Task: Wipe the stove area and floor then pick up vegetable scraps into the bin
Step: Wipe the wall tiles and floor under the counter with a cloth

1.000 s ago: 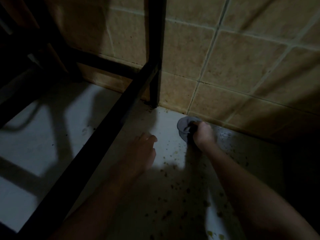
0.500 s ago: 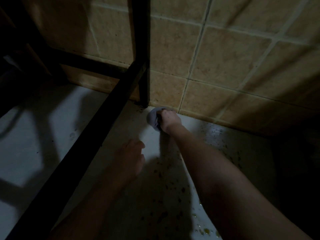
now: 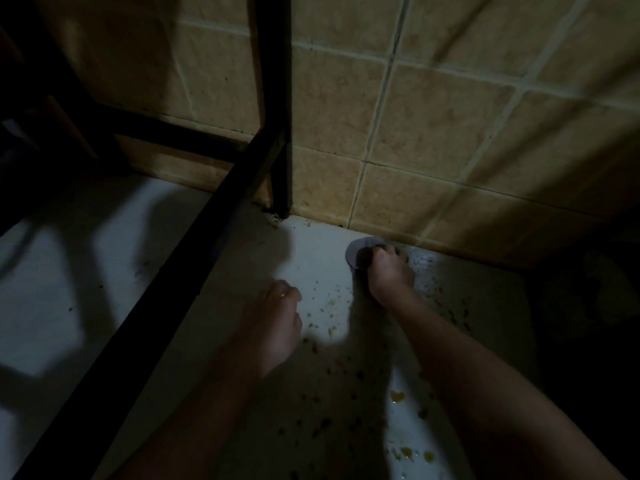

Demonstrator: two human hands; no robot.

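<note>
Scraps (image 3: 325, 318) on floor (image 3: 104, 271), right hand (image 3: 389, 271) gripping cloth (image 3: 360, 249)

Black frame leg (image 3: 281, 140) left, tiled wall (image 3: 450, 140) ahead.

Pale, smooth, slightly glossy floor (image 3: 485, 292), speckled with brown crumbs (image 3: 329, 306). Tan mottled ceramic wall tiles (image 3: 433, 133), matt. Black matt metal frame (image 3: 273, 98); grey soft cloth (image 3: 360, 245).
</note>
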